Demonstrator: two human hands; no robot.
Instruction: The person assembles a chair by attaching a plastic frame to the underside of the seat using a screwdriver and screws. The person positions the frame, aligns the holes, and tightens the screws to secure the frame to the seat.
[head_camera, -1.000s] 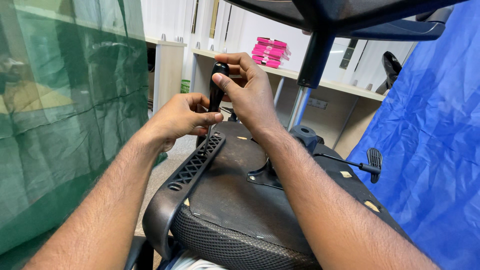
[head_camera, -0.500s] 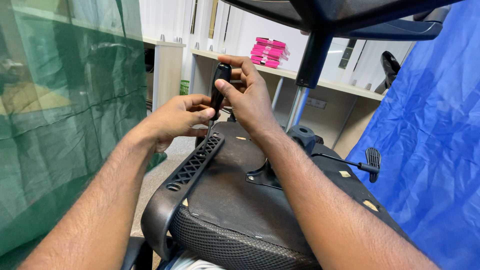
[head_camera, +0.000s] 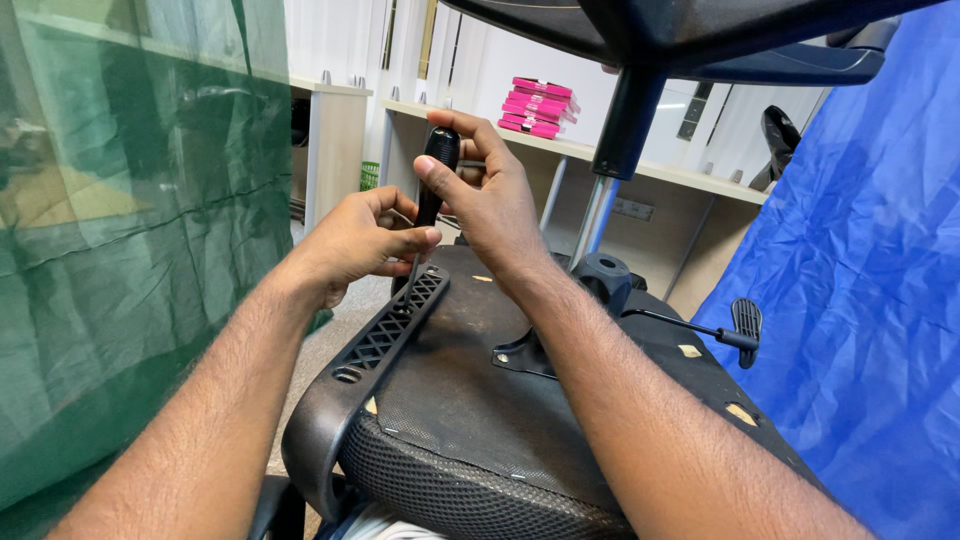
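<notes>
An upturned black office chair seat (head_camera: 500, 400) lies in front of me, its underside up, with a ribbed black armrest bracket (head_camera: 385, 335) along its left edge. My right hand (head_camera: 490, 195) grips the black handle of a screwdriver (head_camera: 437, 165) from above, held upright over the far end of the bracket. My left hand (head_camera: 360, 240) pinches the tool's lower shaft just above the bracket. The tip is hidden behind my left fingers.
A black lever with a paddle end (head_camera: 740, 325) sticks out at the seat's right. A chair column (head_camera: 625, 125) and base hang overhead. Blue sheet (head_camera: 860, 270) at right, green netting (head_camera: 120, 220) at left. Pink boxes (head_camera: 535, 105) sit on a far shelf.
My right hand has shifted slightly on the screwdriver handle, turning it; the left hand stays at the shaft. The view has barely moved.
</notes>
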